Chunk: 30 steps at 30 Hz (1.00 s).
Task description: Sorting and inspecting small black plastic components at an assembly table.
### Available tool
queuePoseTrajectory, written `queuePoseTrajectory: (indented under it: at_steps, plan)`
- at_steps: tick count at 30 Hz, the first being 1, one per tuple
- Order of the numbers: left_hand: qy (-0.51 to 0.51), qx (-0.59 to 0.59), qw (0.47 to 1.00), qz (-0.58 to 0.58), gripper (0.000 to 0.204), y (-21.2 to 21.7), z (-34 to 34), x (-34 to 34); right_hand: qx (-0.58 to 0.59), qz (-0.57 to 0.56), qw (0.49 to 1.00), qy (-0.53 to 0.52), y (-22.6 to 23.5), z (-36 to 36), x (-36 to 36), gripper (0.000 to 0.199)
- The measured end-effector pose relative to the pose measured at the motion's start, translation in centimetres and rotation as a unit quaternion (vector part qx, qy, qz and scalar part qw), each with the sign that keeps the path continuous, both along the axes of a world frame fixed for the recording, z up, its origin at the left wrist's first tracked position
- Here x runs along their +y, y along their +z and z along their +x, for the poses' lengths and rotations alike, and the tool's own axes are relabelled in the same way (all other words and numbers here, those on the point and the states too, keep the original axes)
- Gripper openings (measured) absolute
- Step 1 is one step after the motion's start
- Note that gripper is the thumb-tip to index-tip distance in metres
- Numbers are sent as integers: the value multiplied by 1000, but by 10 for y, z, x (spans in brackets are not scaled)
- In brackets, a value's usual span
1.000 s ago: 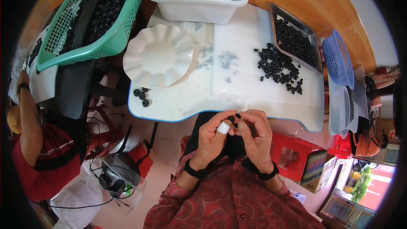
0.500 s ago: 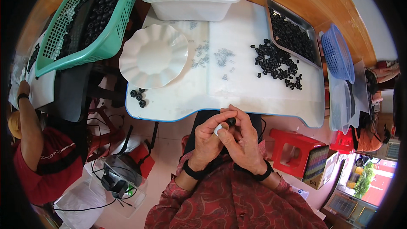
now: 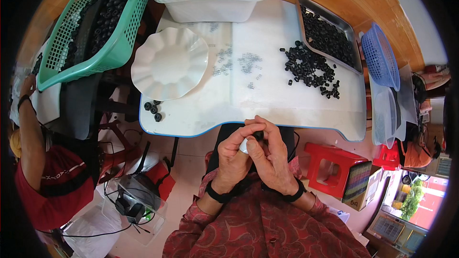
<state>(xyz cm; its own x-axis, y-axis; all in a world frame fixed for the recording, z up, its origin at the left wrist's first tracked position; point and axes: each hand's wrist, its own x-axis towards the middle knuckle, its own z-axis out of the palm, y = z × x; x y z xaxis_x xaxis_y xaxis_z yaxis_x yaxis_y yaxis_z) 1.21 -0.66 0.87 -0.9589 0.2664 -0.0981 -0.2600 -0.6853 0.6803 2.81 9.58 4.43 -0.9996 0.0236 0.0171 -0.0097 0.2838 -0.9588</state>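
A small black ring [image 3: 258, 135] is being pinched between the fingertips of both hands just below the near edge of a white table [image 3: 287, 100], over the lap. The left hand [image 3: 234, 155] is being kept curled, its fingers closed around the ring and a small white piece [image 3: 244, 146] that is being pressed against the thumb. The right hand [image 3: 271, 155] is being laid over the left, its fingers bent and closed on the same ring from the other side; the two hands are being held touching. Black bands are being worn on both wrists, above patterned red sleeves.

On the table, a loose heap of black rings [image 3: 311, 69] is being left spread toward the right, just beside a metal tray [image 3: 330, 36] that is being filled with more of them. Small metal springs [image 3: 239, 62] are being scattered at the table's middle. A white scalloped plate [image 3: 169, 63] is being kept on the left, with three black rings [image 3: 153, 108] lying near it at the table's edge. A white tub [image 3: 210, 0] of black rings is being kept at the far side, and a green basket [image 3: 95, 24] holding more is being rested tilted at the far left. A blue basket [image 3: 380, 55] is being kept at the right edge, and a red stool [image 3: 332, 165] stands below. Another person in a red shirt [image 3: 48, 186] is being seen at the left.
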Motion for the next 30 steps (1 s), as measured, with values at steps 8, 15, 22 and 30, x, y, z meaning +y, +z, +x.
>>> queuePoseTrajectory:
  at_steps: [8,15,22,30]
  plan:
    - [5,30,999,34,34,-8,4,-1,-55,-20,998,19,9,0,6,48]
    - [-8,-19,1000,6,29,-6,4,10,-33,-74,997,-16,-18,1,14,42]
    - [-45,-21,996,77,28,-21,0,3,-18,-76,996,30,-9,-3,22,42]
    - [-81,-48,988,121,31,-18,2,4,-32,-62,995,76,0,-3,39,47]
